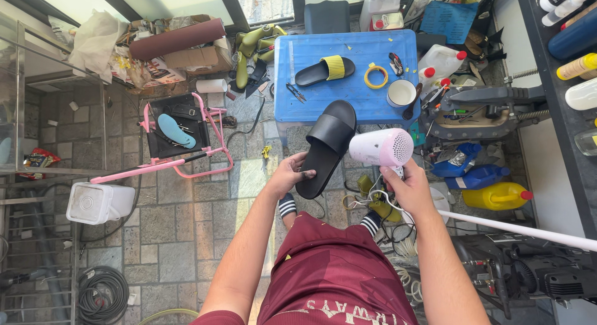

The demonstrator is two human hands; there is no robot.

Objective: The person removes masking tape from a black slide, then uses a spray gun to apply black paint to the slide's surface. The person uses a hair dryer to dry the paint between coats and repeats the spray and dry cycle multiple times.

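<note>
Holding a black slide (326, 148) out over the floor, just in front of the knees. The left hand (287, 174) is clamped on its heel end, thumb on top, so the slide's long axis runs up and away from that hand toward the blue table (311, 101), toe end nearly reaching the table edge. The right hand (407, 187) is wrapped round the handle of a pink dryer (380, 146), white cord dangling under the fist. The dryer head sits just beside the slide's strap on the right, very close, though I can't tell if they touch. So the left hand has the slide, the right is a bit off to the side with the dryer turned toward it.

Further out: on the table there's a yellow-strap slide (324, 70), a yellow tape roll (375, 75) and a white cup (401, 92). Off to the left is a pink stand (186, 141) with a blue insole (176, 130) on it, plus a white tub (99, 202) on the stone floor. A yellow jug (495, 196) sits on the right.
</note>
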